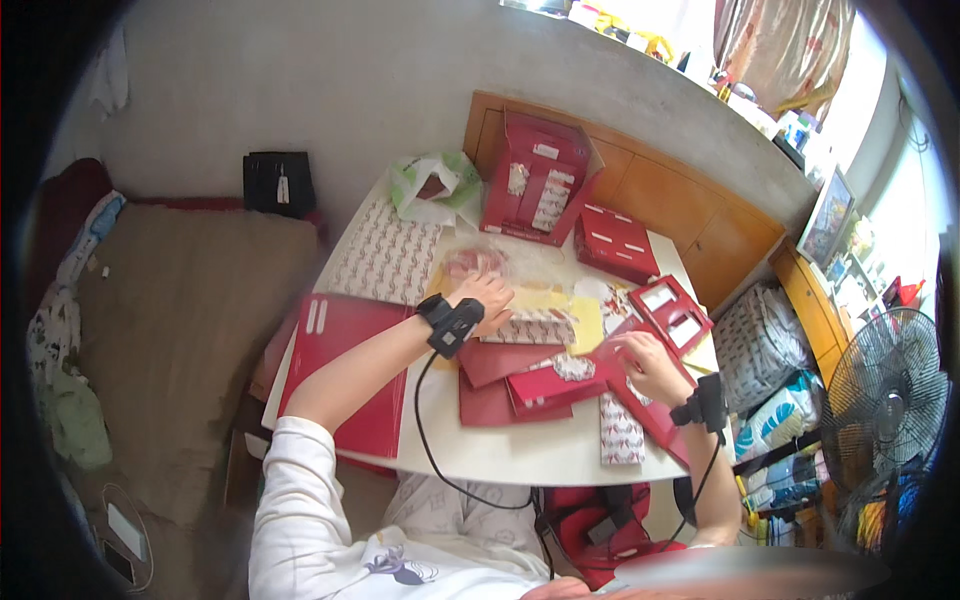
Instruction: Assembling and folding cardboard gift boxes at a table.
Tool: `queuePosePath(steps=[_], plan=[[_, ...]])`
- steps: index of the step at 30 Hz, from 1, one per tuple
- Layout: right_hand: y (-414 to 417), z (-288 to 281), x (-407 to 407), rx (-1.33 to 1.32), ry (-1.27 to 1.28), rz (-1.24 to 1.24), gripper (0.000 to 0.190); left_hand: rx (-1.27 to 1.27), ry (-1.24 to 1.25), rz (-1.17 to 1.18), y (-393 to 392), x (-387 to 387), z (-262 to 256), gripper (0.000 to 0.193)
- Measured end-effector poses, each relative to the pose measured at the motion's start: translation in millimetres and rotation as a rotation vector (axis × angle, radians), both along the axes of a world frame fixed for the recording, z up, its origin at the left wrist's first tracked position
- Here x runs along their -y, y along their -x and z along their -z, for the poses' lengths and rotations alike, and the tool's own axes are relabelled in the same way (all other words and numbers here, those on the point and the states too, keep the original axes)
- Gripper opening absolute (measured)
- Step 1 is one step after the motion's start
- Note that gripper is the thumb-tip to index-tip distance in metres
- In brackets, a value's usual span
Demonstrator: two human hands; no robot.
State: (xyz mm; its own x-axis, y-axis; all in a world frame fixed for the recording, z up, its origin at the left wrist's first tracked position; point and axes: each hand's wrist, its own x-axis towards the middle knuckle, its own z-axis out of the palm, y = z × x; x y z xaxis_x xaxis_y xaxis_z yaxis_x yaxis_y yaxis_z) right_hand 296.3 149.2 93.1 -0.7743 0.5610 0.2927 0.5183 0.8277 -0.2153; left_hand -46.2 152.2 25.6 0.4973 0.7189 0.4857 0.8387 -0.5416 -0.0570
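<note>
My left hand [486, 300] reaches over the middle of the white table [480, 461], at the near edge of a clear plastic bag [480, 262] with red items in it; whether it grips anything is unclear. Below its fingers lies a patterned paper strip [529, 331]. My right hand [649, 364] is bent above the right end of a red card box [555, 386] with a white ornate label; its fingertips are blurred. Dark red card sheets [476, 405] lie under that box. A red frame with cut-out windows [671, 315] rests beyond my right hand.
Large red sheets [360, 375] and patterned sheets [386, 251] cover the table's left side. A tall red display box [536, 176], a stack of red boxes [615, 241] and a green-white plastic bag [435, 187] stand at the back. A black fan [889, 390] is at right.
</note>
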Motion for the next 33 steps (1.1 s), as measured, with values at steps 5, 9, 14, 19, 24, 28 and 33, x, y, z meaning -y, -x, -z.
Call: queuePosePath(steps=[5, 9, 14, 19, 24, 28, 33], plan=[[-26, 53, 50, -0.092, 0.177, 0.093, 0.033, 0.071, 0.272, 0.005, -27, 60, 27, 0.04], [-9, 73, 76, -0.197, 0.018, 0.117, 0.039, 0.079, 0.081, -0.061, -44, 87, 49, 0.051], [24, 95, 85, -0.217, -0.196, 0.28, 0.034, 0.14, 0.152, -0.057, -49, 86, 64, 0.049], [27, 122, 85, -0.246, -0.185, 0.365, 0.024, 0.112, 0.173, -0.028, -51, 90, 68, 0.048], [28, 127, 98, -0.255, -0.151, 0.333, 0.03, 0.121, 0.104, -0.022, -55, 104, 55, 0.046], [17, 115, 107, -0.301, -0.045, 0.214, 0.032, 0.099, 0.105, 0.163, -72, 117, 46, 0.049], [-31, 93, 105, -0.264, -0.143, 0.456, 0.031, -0.082, 0.095, 0.194, -74, 125, 50, 0.053]])
